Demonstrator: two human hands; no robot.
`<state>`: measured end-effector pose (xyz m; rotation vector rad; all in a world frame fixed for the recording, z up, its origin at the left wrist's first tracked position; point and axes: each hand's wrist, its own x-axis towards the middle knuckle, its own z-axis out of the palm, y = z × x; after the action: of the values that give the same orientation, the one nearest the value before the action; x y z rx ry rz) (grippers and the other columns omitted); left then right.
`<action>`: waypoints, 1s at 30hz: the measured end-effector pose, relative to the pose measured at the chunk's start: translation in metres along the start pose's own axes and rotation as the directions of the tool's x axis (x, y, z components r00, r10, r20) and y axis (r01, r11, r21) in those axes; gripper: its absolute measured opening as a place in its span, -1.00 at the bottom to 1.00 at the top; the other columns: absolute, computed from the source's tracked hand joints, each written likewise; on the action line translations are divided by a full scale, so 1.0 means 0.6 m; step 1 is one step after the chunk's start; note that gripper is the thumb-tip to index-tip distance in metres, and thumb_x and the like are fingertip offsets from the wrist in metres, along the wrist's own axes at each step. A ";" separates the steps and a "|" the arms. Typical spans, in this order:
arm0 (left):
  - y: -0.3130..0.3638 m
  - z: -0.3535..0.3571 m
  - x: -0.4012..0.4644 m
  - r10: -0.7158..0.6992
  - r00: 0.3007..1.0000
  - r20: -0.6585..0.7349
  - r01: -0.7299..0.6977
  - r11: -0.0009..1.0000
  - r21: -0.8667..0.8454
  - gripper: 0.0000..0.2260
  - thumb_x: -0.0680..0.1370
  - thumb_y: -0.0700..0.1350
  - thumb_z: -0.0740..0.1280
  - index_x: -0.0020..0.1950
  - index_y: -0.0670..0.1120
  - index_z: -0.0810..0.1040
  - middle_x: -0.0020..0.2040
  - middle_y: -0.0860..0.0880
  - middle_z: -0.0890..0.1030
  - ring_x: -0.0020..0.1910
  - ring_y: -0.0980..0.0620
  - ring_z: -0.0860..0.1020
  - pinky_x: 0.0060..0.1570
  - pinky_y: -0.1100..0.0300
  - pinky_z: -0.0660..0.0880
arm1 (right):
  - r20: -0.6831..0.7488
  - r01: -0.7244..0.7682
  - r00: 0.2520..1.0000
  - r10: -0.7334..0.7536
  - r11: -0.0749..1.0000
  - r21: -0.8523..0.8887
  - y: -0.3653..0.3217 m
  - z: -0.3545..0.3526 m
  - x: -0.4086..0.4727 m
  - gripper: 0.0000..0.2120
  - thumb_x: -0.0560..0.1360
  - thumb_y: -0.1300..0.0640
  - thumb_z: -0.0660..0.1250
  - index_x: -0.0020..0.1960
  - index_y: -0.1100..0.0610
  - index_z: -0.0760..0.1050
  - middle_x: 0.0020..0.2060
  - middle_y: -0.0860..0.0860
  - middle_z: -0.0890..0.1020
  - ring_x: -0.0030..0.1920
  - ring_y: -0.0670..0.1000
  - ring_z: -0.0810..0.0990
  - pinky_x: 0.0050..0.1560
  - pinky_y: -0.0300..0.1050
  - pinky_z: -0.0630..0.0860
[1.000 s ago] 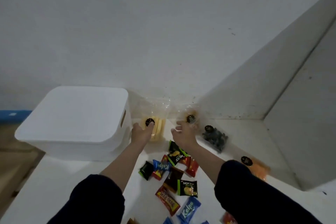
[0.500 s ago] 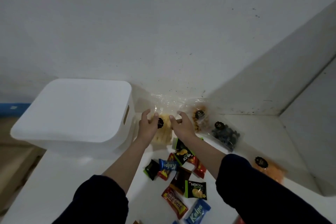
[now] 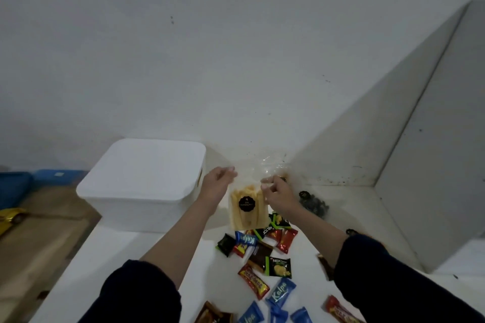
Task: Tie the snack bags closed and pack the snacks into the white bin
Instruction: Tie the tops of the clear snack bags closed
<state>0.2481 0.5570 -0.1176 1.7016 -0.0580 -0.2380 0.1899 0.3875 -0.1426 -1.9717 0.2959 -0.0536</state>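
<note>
A clear bag of pale yellow snack sticks point(image 3: 245, 207) with a round black label hangs upright between my hands, just right of the white bin point(image 3: 141, 183). My left hand point(image 3: 218, 183) pinches the bag's open top on its left side. At the top's right side my right hand point(image 3: 276, 191) pinches the plastic with curled fingers. The crinkled clear top point(image 3: 258, 168) spreads out between and above the two hands. Small wrapped snacks point(image 3: 262, 254) lie scattered on the white table below.
A clear bag of dark snacks point(image 3: 313, 203) lies to the right, near the wall corner. Another black label point(image 3: 351, 232) peeks out beside my right forearm. A grey slanted panel point(image 3: 420, 165) closes off the right side. Left of the table are a wooden floor and blue items point(image 3: 15, 186).
Both hands have lifted the yellow-stick bag off the table and drawn it toward me, now holding its top spread. Earlier the right hand was at another bag further right.
</note>
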 end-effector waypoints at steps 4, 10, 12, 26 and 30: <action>0.027 -0.009 -0.040 0.049 0.999 0.010 -0.048 0.999 -0.024 -0.92 0.56 -0.08 0.32 -0.10 -0.06 0.56 -0.01 -0.05 0.65 -0.04 0.03 0.58 -0.20 0.26 0.44 | -0.094 0.033 0.995 -0.045 0.991 -0.129 -0.029 -0.025 -0.034 -0.50 0.53 -0.02 0.29 0.40 0.13 0.29 0.06 0.01 0.48 0.12 0.04 0.49 0.16 -0.01 0.49; 0.054 -0.019 -0.097 0.141 0.980 0.140 -0.157 0.981 0.111 -0.88 0.58 -0.12 0.28 -0.01 -0.15 0.56 -0.04 -0.06 0.63 -0.14 0.12 0.56 -0.37 0.50 0.41 | -0.077 0.301 0.936 -0.343 0.895 -0.328 -0.100 -0.064 -0.081 -0.64 0.52 0.02 0.32 0.28 0.10 0.46 0.05 -0.02 0.57 0.04 -0.06 0.50 0.13 -0.11 0.48; 0.058 -0.024 -0.111 0.157 0.969 0.193 -0.186 0.972 0.145 -0.89 0.59 -0.13 0.28 -0.02 -0.14 0.55 -0.04 -0.08 0.63 -0.14 0.10 0.54 -0.39 0.53 0.39 | 0.087 0.352 0.934 -0.346 0.855 -0.380 -0.124 -0.068 -0.099 -0.80 0.53 0.10 0.32 0.08 0.16 0.60 -0.12 0.00 0.66 -0.15 -0.11 0.56 -0.04 -0.17 0.50; 0.051 -0.011 -0.189 -0.097 0.968 0.231 0.072 0.991 0.115 -0.65 0.53 0.02 0.35 0.04 -0.29 0.56 -0.16 -0.11 0.66 -0.24 0.02 0.67 -0.24 0.23 0.60 | 0.105 -0.085 0.992 0.068 0.981 0.174 -0.112 -0.020 -0.172 -0.93 0.45 0.25 0.39 -0.20 0.22 0.55 -0.27 0.10 0.63 -0.25 0.04 0.64 -0.22 -0.06 0.61; 0.041 -0.004 -0.193 -0.109 0.965 0.239 0.097 0.993 0.062 -0.75 0.53 -0.06 0.37 0.00 -0.25 0.57 -0.15 -0.14 0.67 -0.23 0.02 0.68 -0.30 0.27 0.58 | 0.135 -0.134 0.985 0.103 0.961 0.243 -0.090 -0.015 -0.177 -0.90 0.45 0.24 0.40 -0.24 0.19 0.56 -0.25 0.09 0.64 -0.17 0.05 0.63 -0.13 0.00 0.62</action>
<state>0.1380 0.5758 -0.0789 1.7194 -0.1581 -0.5256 0.0955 0.4247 -0.0797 -1.6944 0.3119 0.1016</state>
